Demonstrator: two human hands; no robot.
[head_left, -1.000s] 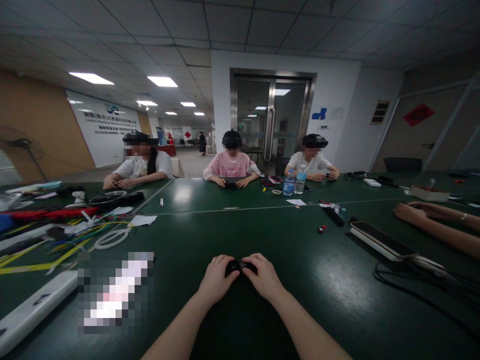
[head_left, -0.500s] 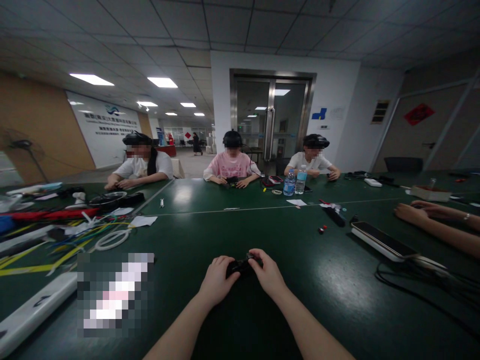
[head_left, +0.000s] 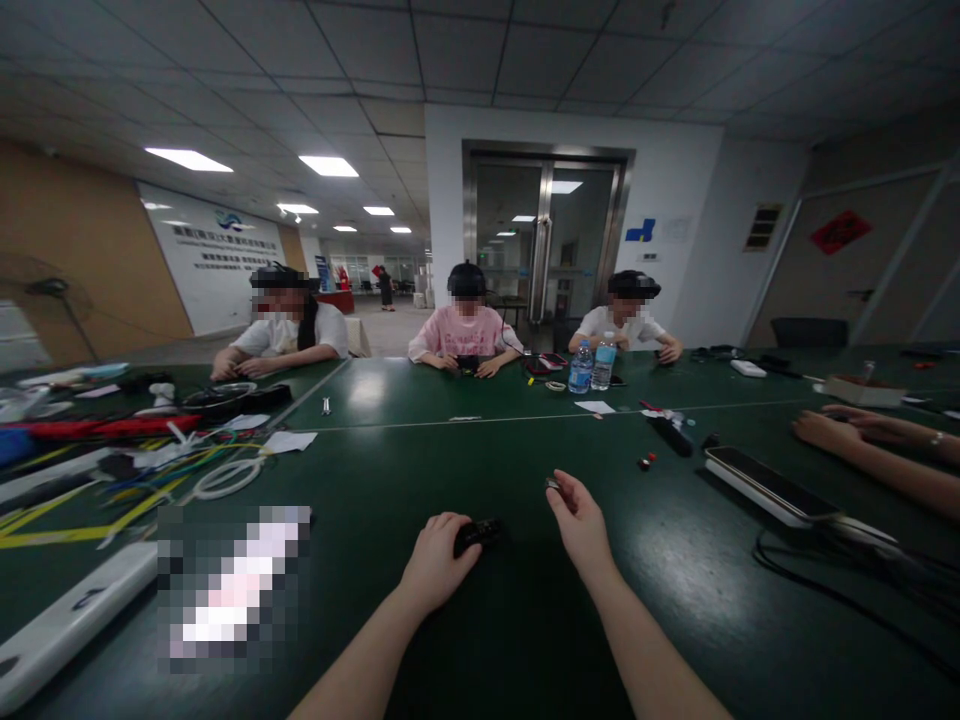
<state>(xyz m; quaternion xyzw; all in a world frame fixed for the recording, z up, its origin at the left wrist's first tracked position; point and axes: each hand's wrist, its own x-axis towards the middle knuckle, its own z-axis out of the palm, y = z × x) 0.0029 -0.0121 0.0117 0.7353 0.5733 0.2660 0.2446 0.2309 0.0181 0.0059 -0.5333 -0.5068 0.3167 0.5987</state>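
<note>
A small black device (head_left: 482,534) lies low over the green table (head_left: 420,470), its left end under the fingers and thumb of my left hand (head_left: 437,560), which grips it. To the right of the device and apart from it, my right hand (head_left: 579,520) is raised a little. Its thumb and forefinger pinch a small dark piece with a shiny edge (head_left: 553,484), too small to name. The right end of the black device is uncovered.
A white power strip (head_left: 75,625), cables (head_left: 229,478) and a blurred-out object (head_left: 240,585) lie at left. A phone (head_left: 772,484) rests on a white box at right. Two bottles (head_left: 580,368) stand farther back. Three people sit opposite; another person's hands (head_left: 829,428) are at right.
My right hand has moved away from the black device, up and to the right, carrying a small piece between its fingertips. My left hand has stayed on the device.
</note>
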